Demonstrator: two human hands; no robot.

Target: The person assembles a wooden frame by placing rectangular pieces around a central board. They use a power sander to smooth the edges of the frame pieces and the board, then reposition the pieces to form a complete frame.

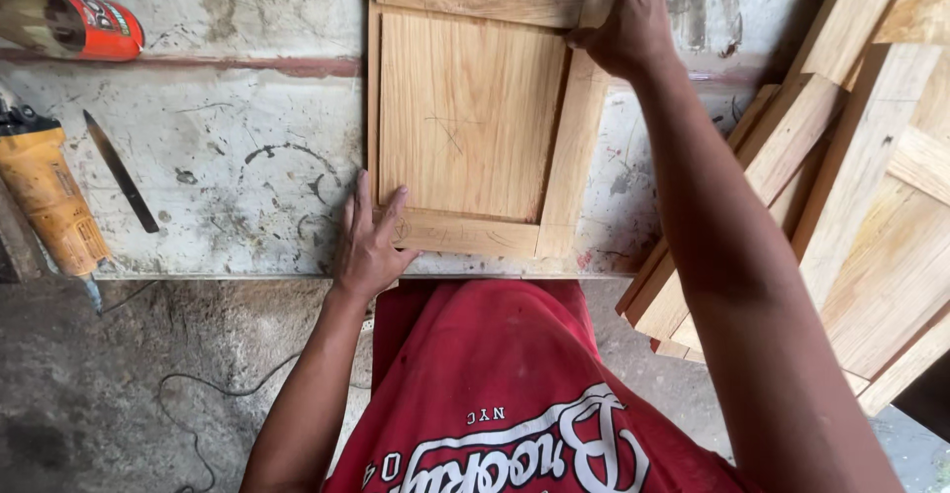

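Left hand (368,246) lies flat and open, fingers spread, at lower centre of the frame. Its fingertips press on the lower left corner of the wooden frame panel (470,107); the palm sits on the table (228,137) near its front edge. Nothing is grasped.

Wooden frame panel lies flat on the table, centre to top of frame: a light wood centre board inside four rails. The right rail runs slightly slanted.

Right hand (625,26) is at top centre-right, arm reaching in from lower right. Its fingers curl over the panel's upper right corner where the top and right rails meet, gripping there.

Table surface is grey, scratched and stained, with a reddish stripe across the upper part.

Left edge of frame: a yellow power tool (49,196) lies on the table, partly cut off. A thin dark blade (120,169) lies just beside it, apart from the panel. Upper left: a red and orange tube-shaped container (74,24) lies on its side.

Right side of frame: a stack of wooden boards and frames (851,186), leaning, well apart from the left hand.

Bottom: the person's red shirt (495,394), and a thin cable (213,394) on the concrete floor (119,374).
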